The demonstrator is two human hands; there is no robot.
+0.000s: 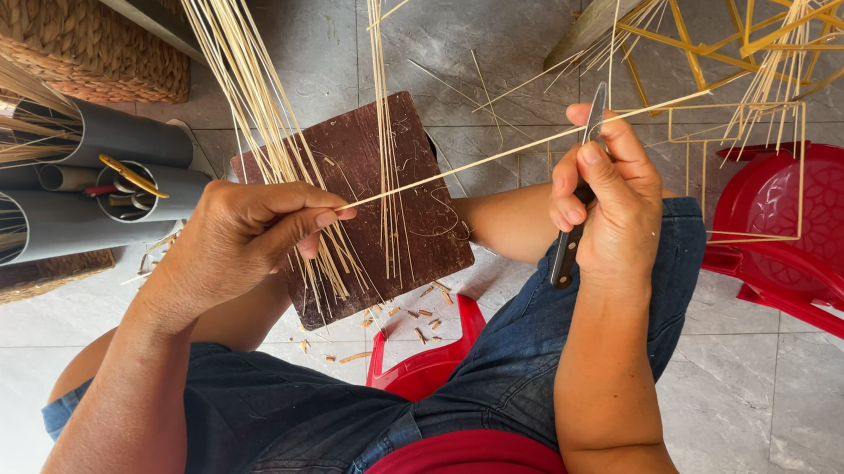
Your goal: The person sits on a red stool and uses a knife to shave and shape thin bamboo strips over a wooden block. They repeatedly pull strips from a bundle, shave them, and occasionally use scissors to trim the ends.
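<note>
While the thin bamboo strip (509, 152) stretches taut above the dark wooden board (359, 207), left hand (241, 238) fingers pinch one end and the right hand (613, 207) clamps it against a knife (570, 241). Looks risky tbh, thumb sits right by the blade, so one slip could nick it or snap the strip.

A home craft workshop for cane weaving, set on a grey tiled floor (809, 418): woven baskets (77, 29) at ten o'clock, grey pipes (95, 181) holding tools at nine, a bare cane frame (758, 53) at one, offcuts (406, 316) scattered below a worn board (384, 204).
</note>
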